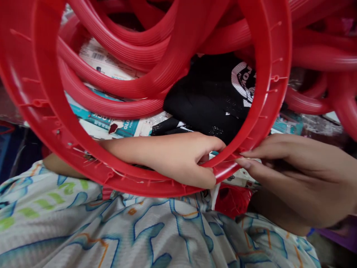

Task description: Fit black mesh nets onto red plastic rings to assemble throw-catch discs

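Note:
A large red plastic ring (pixel 167 189) stands over my lap, its hollow channel with small ribs and pegs facing me. My left arm passes through the middle of it, and my left hand (pixel 192 158) is closed around its lower right rim. A thin pale wire (pixel 119 173) runs along the bottom of the channel. Beside the rim on the right, my right hand (pixel 292 175) is closed, thumb and forefinger pinching the thin wire where it comes out along the channel. At the channel's lower left lies a small cluster of parts (pixel 88 156), too blurred to name.
Several red ridged curved tubes (pixel 117 83) are piled behind the ring and to the right. A black cloth (pixel 206 96) with white print lies among them on printed cardboard (pixel 131 126). Patterned fabric (pixel 156 230) covers my lap, with a red piece (pixel 232 201) near it.

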### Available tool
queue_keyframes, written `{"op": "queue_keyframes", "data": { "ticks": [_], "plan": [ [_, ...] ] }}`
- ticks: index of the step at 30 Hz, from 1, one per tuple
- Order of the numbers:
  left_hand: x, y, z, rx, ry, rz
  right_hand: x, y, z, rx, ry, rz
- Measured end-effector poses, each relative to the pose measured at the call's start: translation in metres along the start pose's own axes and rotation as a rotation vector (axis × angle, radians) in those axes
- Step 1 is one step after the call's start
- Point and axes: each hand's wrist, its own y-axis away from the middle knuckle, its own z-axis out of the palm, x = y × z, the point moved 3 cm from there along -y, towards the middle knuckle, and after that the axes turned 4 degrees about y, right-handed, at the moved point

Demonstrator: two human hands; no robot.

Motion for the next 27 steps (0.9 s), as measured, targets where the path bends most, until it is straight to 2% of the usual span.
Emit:
{"op": "queue_keyframes", "data": {
  "ticks": [6, 11, 14, 21, 27],
  "plan": [
    [0.003, 0.001, 0.003, 0.016, -0.137, -0.053, 0.001, -0.002, 0.001, 0.096, -0.029, -0.030],
    [0.005, -0.001, 0.006, -0.006, -0.169, -0.105, 0.005, 0.005, 0.006, 0.210, -0.036, 0.075],
    [0.002, 0.000, 0.010, 0.030, -0.067, -0.131, 0.006, 0.005, 0.007, 0.241, -0.055, 0.095],
    [-0.005, -0.002, 0.016, 0.049, 0.309, -0.046, 0.005, 0.002, 0.009, 0.149, -0.109, 0.059],
    [-0.011, -0.013, 0.018, 0.192, 0.356, -0.032, 0.000, 0.003, 0.011, 0.143, 0.003, 0.084]
  ]
}}
